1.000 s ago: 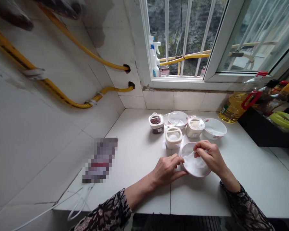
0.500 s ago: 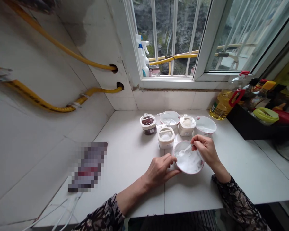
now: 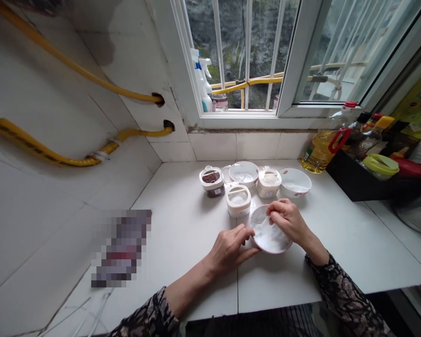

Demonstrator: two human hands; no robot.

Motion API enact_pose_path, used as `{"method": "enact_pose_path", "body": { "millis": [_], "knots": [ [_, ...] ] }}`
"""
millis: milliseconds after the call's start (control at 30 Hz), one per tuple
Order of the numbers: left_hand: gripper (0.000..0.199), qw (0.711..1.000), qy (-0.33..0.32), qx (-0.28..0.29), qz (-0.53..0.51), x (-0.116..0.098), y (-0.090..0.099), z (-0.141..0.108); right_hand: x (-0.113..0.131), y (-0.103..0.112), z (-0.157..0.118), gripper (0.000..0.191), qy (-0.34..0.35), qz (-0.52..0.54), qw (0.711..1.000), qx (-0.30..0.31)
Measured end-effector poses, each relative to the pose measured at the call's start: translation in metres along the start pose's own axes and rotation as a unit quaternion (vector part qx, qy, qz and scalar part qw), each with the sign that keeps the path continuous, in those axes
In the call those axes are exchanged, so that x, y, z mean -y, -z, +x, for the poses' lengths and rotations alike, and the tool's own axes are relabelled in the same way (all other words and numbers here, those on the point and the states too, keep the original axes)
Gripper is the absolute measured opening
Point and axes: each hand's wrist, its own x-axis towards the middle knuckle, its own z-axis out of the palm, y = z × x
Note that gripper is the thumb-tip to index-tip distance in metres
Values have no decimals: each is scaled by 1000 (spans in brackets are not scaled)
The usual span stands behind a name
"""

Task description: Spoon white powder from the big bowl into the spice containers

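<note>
Right hand is over the front bowl, fingertips pinched together on a thin white spoon; spoon end looks to be down in the white contents, though it's white on white, so the exact depth is hard to call. Left hand is clamped on the left side of that bowl, thumb low, fingers up by the rim. Bowl is on the bench, near its front edge. Step in hand, as I judge it: working the spoon through the contents while the other hand steadies the bowl. From here a good move calls for a firm left grip and small spoon strokes kept inside the rim, so nothing spills. Just behind the bowl: clear-topped jar with white stuff. Further back, left to right: jar of dark red bits, rear bowl, jar with pale contents, right-hand bowl. Beyond, at back right, oil bottle with red handle beside a black box of condiments. Far left, blurred-out dark item, white cable near it.
</note>
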Motion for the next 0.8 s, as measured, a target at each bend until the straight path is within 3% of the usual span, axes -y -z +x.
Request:
{"method": "enact_pose_path", "body": {
  "millis": [100,333,533,800],
  "knots": [
    [27,1000,-1,-3,2,-1,0,1,3,1,0,20,-14,45,999,25],
    [27,1000,-5,-3,2,-1,0,1,4,8,4,14,-167,231,958,13],
    [26,1000,0,-2,0,-1,1,1,1,14,9,12,-198,300,933,-25],
    [26,1000,-2,-1,-2,0,0,0,-3,16,13,10,-193,330,921,-80]
  ]
}}
